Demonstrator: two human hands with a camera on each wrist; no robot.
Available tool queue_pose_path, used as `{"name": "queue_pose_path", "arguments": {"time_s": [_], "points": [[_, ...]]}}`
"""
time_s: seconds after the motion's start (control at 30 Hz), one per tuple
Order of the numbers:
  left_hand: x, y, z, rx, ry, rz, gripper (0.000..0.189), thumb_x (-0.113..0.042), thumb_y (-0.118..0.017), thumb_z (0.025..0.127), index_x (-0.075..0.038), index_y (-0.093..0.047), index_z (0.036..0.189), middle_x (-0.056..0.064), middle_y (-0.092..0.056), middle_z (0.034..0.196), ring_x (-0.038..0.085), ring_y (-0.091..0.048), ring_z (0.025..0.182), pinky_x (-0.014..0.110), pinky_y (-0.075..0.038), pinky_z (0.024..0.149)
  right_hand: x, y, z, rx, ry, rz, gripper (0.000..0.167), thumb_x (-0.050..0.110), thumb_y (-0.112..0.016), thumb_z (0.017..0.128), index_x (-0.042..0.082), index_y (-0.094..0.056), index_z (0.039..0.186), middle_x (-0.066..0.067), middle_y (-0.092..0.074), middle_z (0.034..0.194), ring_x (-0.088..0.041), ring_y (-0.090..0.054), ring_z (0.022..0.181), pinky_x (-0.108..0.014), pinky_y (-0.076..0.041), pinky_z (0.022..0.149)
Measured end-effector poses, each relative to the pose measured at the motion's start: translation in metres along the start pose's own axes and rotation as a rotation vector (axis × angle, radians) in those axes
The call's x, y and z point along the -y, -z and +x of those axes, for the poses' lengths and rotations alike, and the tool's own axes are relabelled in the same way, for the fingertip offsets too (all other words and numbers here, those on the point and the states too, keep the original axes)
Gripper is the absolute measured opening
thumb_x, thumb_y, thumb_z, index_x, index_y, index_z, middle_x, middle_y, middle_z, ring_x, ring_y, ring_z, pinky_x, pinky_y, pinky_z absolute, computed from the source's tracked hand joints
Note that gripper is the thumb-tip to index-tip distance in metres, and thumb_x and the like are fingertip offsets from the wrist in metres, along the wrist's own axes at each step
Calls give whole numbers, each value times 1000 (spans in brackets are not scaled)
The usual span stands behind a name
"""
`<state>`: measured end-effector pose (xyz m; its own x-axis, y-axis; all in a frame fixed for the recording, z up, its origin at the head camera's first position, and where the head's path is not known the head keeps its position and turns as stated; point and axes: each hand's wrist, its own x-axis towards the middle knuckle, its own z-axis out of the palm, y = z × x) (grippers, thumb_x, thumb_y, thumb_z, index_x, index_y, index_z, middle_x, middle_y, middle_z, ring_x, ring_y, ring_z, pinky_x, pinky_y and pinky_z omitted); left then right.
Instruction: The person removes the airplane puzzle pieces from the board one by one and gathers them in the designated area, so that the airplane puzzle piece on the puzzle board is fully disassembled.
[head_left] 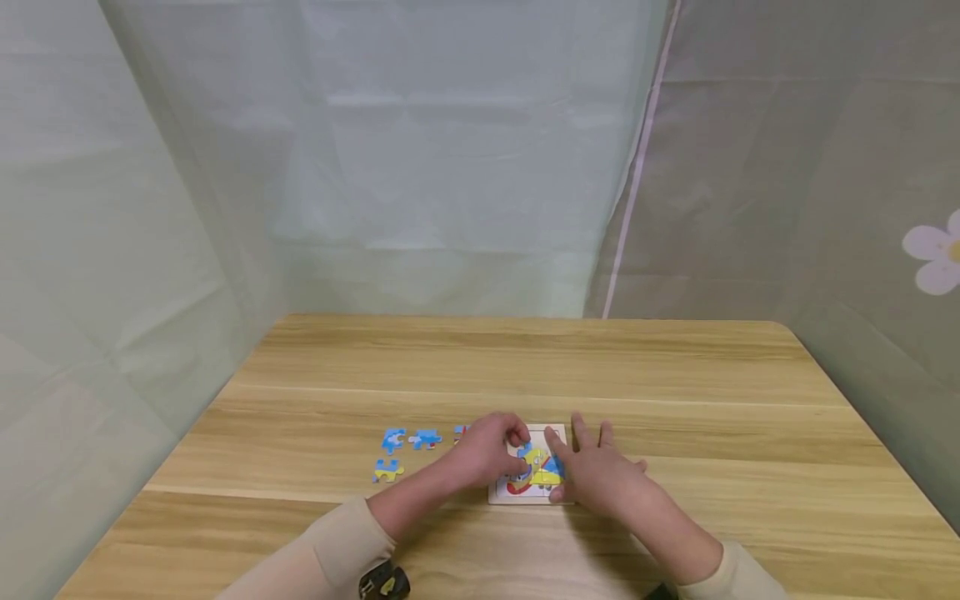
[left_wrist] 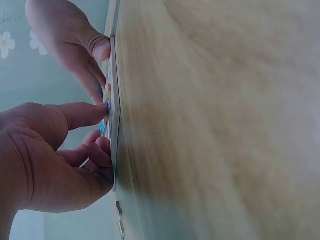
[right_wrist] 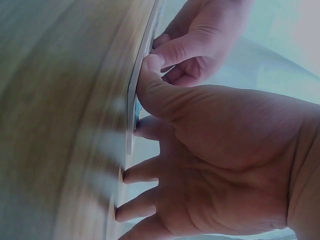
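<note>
A small jigsaw board (head_left: 525, 501) with a pale wooden frame lies on the table, partly covered by both hands. Yellow, blue and red picture pieces (head_left: 547, 473) sit inside it. My left hand (head_left: 483, 452) is over the board's left part, its thumb and curled fingers at opposite sides of a blue puzzle piece (head_left: 523, 449). In the left wrist view, the left thumb (left_wrist: 92, 115) comes down onto the board face. My right hand (head_left: 603, 479) is spread at the right edge, thumb and index finger on the board, other fingers reaching to the table beyond it.
Left of the board lie several loose jigsaw pieces: two blue ones (head_left: 393, 440) (head_left: 425, 439), a yellow-and-blue one (head_left: 387, 471), and a blue-and-red one (head_left: 460, 432) partly behind the left hand. The wooden table (head_left: 525, 358) ends at hanging cloth (head_left: 450, 167).
</note>
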<state>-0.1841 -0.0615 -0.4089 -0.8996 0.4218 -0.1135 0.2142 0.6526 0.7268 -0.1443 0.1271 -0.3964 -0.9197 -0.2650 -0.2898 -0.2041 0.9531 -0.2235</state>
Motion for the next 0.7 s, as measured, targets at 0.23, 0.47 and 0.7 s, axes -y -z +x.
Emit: {"name": "queue_pose_path", "arguments": {"time_s": [0.23, 0.47, 0.7], "points": [[0, 0, 1, -7, -14, -16, 31, -2, -85, 78, -9, -62, 96, 0, -59, 89, 16, -52, 75, 27, -45, 67, 1, 1, -1, -18, 13, -15, 79, 45, -73, 89, 20, -40, 156, -27, -20, 162, -65, -19, 139, -86, -34, 74], [2, 0, 1, -5, -32, -57, 28, 1, -82, 80, -8, -61, 96, 1, -61, 87, 15, -54, 73, 26, -47, 65, 1, 2, -2, -13, 6, -2, 79, 44, -73, 89, 21, -39, 156, -26, -18, 163, -64, -18, 140, -87, -32, 76], [4, 1, 1, -10, -30, -132, 20, 5, -74, 85, -7, -63, 97, 1, -60, 87, 16, -55, 77, 27, -47, 67, 1, 3, -4, -19, 6, 5, 80, 44, -73, 88, 20, -39, 157, -26, -18, 163, -64, -18, 140, -87, -32, 77]]}}
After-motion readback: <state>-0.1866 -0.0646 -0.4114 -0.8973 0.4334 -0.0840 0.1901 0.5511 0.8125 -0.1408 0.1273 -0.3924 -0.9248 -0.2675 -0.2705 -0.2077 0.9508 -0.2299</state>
